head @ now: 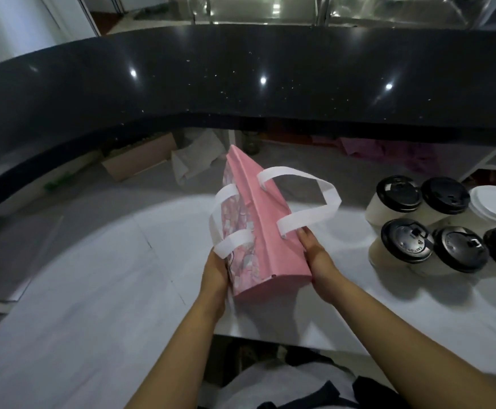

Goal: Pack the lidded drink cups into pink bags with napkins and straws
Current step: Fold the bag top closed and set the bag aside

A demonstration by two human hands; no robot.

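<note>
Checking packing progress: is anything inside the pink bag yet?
Nothing inside shows. The pink bag, between the left hand and right hand, presents only its outer faces; its interior is hidden. The lidded cups stand outside it, to its right.

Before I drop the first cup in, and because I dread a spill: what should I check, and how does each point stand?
1. Grip on the pink bag: ok, the left hand and right hand press its two sides.
2. Bag mouth open: not ok, the top looks folded shut along a crease.
3. Cups all lidded: ok, each one in view.
4. Napkins and straws at hand: cannot tell, none in view.
5. Bag base flat on the white counter: cannot tell.
</note>
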